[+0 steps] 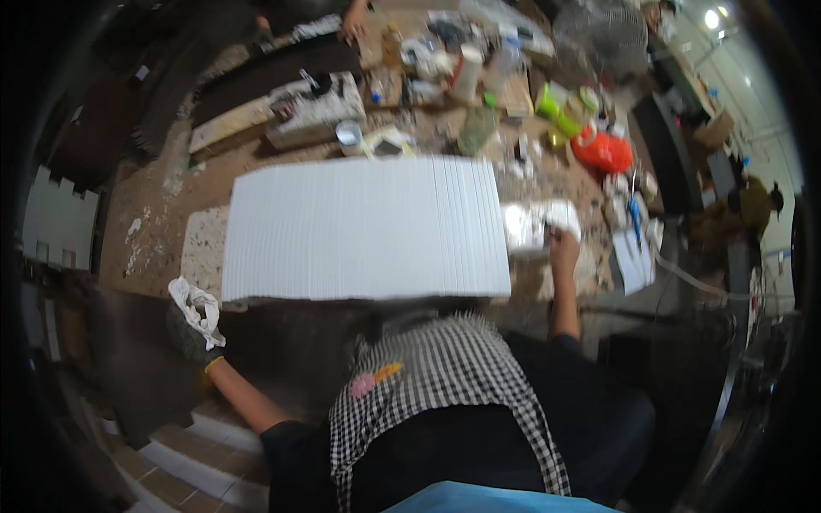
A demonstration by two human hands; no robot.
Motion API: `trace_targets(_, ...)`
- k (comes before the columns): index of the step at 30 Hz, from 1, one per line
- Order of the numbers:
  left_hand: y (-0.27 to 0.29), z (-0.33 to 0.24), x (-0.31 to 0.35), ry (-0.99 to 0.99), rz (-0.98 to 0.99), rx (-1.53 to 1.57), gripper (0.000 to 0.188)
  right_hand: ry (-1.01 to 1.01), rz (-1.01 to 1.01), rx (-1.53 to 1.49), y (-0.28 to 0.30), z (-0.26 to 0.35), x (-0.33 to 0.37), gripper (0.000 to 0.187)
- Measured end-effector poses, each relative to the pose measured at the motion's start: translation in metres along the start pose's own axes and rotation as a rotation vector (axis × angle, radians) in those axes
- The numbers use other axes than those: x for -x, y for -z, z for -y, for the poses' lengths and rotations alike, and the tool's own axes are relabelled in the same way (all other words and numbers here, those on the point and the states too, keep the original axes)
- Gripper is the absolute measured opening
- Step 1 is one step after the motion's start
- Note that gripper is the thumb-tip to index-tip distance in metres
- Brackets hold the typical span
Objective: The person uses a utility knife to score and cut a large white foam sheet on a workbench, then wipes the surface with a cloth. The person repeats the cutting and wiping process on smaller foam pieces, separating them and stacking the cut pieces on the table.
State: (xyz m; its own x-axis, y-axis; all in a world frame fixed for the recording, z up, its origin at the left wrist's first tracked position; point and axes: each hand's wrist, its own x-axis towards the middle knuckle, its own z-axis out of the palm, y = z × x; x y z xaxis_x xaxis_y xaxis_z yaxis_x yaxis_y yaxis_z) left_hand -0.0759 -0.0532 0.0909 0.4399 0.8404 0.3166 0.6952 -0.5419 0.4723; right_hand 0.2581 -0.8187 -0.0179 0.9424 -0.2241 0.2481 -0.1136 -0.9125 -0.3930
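A pale-blue piece (505,499) crosses the lower edge of the view, nearest the camera, with a checked apron (436,368) beyond. The gloved left hand (193,335) has its grip closed on a crumpled white cloth (198,308) by the tabletop's (154,248) near-left corner. The right hand (562,243) is at a glossy white surface (523,226); whether its grip pinches anything, I cannot tell. Between the hands, the row of white strips (363,229) lies along the tabletop's front edge, so a brush from the apron could knock strips askew, and a soiled cloth could smudge them
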Motion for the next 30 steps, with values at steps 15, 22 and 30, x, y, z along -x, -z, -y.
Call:
trace_targets(15, -0.042, -0.281, 0.285, -0.316, 0.147, 0.345, 0.034, 0.228, 1.326, -1.524, 0.063, 0.233, 0.049, 0.076)
trace_targets(22, -0.048, -0.278, 0.29, -0.184, -0.087, 0.358, 0.033, -0.229, 1.713, -1.502, 0.042, 0.319, 0.056, 0.052)
trace_targets(30, 0.003, -0.236, 0.376, 0.302, -0.047, 0.336, 0.029, 1.874, 0.9, -0.363, -0.039, 0.385, 0.069, 0.044)
